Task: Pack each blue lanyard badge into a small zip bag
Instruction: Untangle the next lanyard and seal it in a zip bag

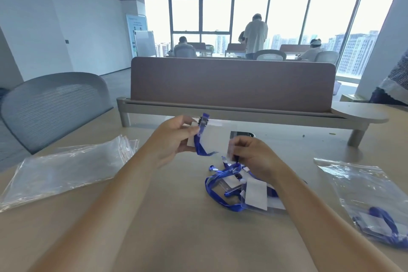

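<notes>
Head camera: a person at a pale wooden desk holds a blue lanyard badge in the air, just beyond the heap of unpacked badges at mid-desk. The left hand, beyond and to the left of the heap, pinches the badge and its strap between thumb and curled fingers, with the black clip sticking up above the fingertips. The right hand, directly over the heap's far edge, has its fingers curled, nipping the edge of a sheet of clear plastic that stretches across to the left hand. It is not clear whether that sheet is a zip bag or the badge's own sleeve. Blue straps loop around white cards and clear sleeves in the heap. A stack of empty zip bags lies flat well to the left of the heap. To its right, near the desk's edge, sits a packed bag with a badge and blue strap inside. Beyond the heap stands a brown desk divider, with a grey mesh chair off to the far left. Farther back, other people sit and stand by a wall of windows.
</notes>
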